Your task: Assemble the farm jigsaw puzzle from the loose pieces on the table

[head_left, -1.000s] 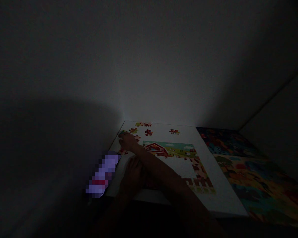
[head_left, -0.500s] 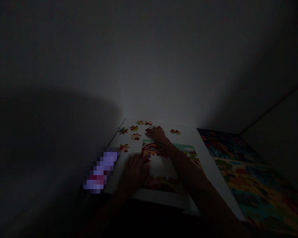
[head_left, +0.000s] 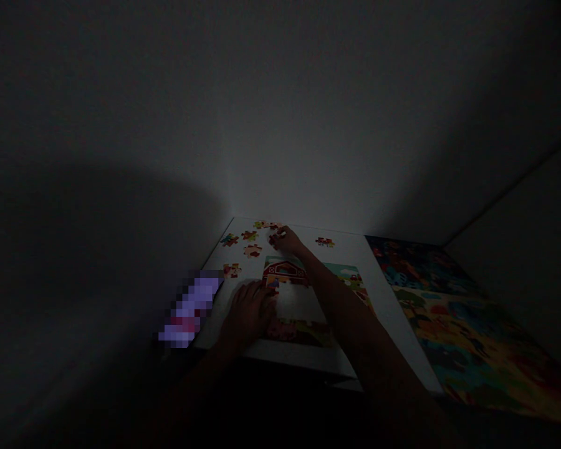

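Observation:
A partly assembled jigsaw puzzle (head_left: 287, 269) with a red barn lies on the white table (head_left: 308, 368); bare surface shows through its middle. My left hand (head_left: 249, 312) rests flat at the puzzle's left edge, fingers stretched out and holding nothing. Beyond the barn, my right hand (head_left: 288, 241) pinches a dark red puzzle piece (head_left: 274, 239) between thumb and fingers. It is too dark to tell whether that piece touches the table. Loose puzzle pieces lie around, among them a pinkish piece (head_left: 252, 251) and a green-and-brown piece (head_left: 250, 236).
Another loose piece (head_left: 325, 242) lies right of my right hand. A pixelated, glowing phone-like object (head_left: 191, 308) is at the table's left edge. Colourful picture sheets (head_left: 467, 337) cover the right side. A pale wall (head_left: 299, 125) rises behind the table.
My right hand's fingers have drawn together around the dark red piece, and the hand is turned slightly. My left hand stays by the puzzle's left edge. The whole view has shifted a little.

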The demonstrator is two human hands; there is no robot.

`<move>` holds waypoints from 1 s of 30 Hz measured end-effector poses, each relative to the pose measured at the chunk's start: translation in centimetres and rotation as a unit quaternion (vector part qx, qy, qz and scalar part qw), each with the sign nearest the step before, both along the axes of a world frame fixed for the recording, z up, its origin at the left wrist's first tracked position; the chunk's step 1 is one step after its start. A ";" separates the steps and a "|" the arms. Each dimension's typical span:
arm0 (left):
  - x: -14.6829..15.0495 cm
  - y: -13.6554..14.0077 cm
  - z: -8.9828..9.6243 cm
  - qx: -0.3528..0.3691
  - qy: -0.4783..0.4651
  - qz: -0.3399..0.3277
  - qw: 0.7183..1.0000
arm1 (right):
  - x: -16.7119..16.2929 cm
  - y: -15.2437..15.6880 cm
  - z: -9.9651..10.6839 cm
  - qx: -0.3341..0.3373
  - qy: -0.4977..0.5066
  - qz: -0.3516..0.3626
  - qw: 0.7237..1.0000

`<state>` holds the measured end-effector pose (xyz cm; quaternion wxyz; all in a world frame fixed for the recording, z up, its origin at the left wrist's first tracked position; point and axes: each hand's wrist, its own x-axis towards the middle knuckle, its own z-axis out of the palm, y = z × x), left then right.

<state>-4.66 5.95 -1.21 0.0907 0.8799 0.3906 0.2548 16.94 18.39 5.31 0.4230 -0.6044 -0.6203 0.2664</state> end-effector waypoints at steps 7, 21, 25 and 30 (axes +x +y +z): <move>0.1 0.0 -0.2 0.002 0.019 0.009 1.000 | 2.9 -9.3 -1.8 -0.171 0.129 0.245 0.946; 0.3 -0.1 -0.3 0.022 0.038 0.007 0.999 | 0.7 -12.8 -5.5 -0.069 0.109 0.101 0.987; 0.2 -0.2 -0.2 0.022 0.038 0.003 0.999 | -0.2 -13.4 -5.4 -0.011 -0.026 0.067 0.997; 0.2 -0.4 0.2 0.035 0.055 -0.006 0.998 | -1.5 -14.0 -3.8 -0.029 -0.181 0.056 0.981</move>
